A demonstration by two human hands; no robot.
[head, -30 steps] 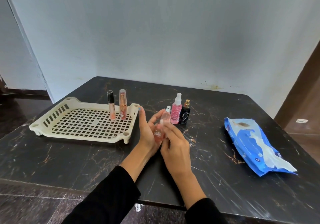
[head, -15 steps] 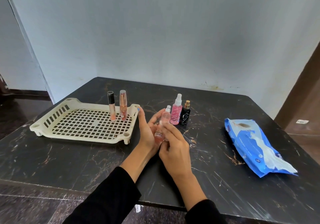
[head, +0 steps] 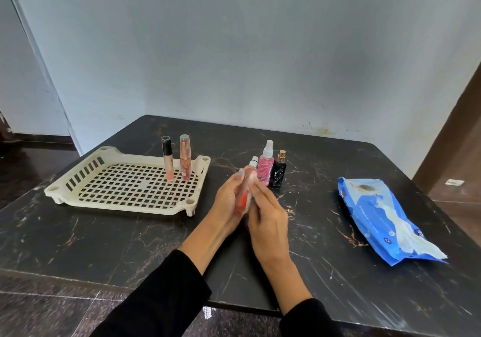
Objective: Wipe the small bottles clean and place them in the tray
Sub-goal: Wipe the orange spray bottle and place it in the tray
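Nearest the camera, two black sleeves [head: 161, 295] reach over the dark marbled bench [head: 104, 235], and the hands meet above its middle around one small peach bottle [head: 247, 183]. The left hand [head: 229, 201] cups the bottle's body with its fingers [head: 238, 180] curled round the far side; the right hand [head: 268, 219] presses what looks like a pale wipe [head: 248, 200] against it, fingers bent and close together, though motion blur hides the exact pinch. To wipe well, I judge the left should hold low and steady while the right turns the wipe around the body and up to the cap, keeping the bottle upright. Further off, a pink spray bottle [head: 266, 170] and a black bottle [head: 278, 174] stand just beside each other, probably unwiped. Left of them, the cream tray [head: 130, 203] holds two slim tubes [head: 168, 162] upright near its far right corner; the blue wipe pack [head: 377, 214] lies well to the right
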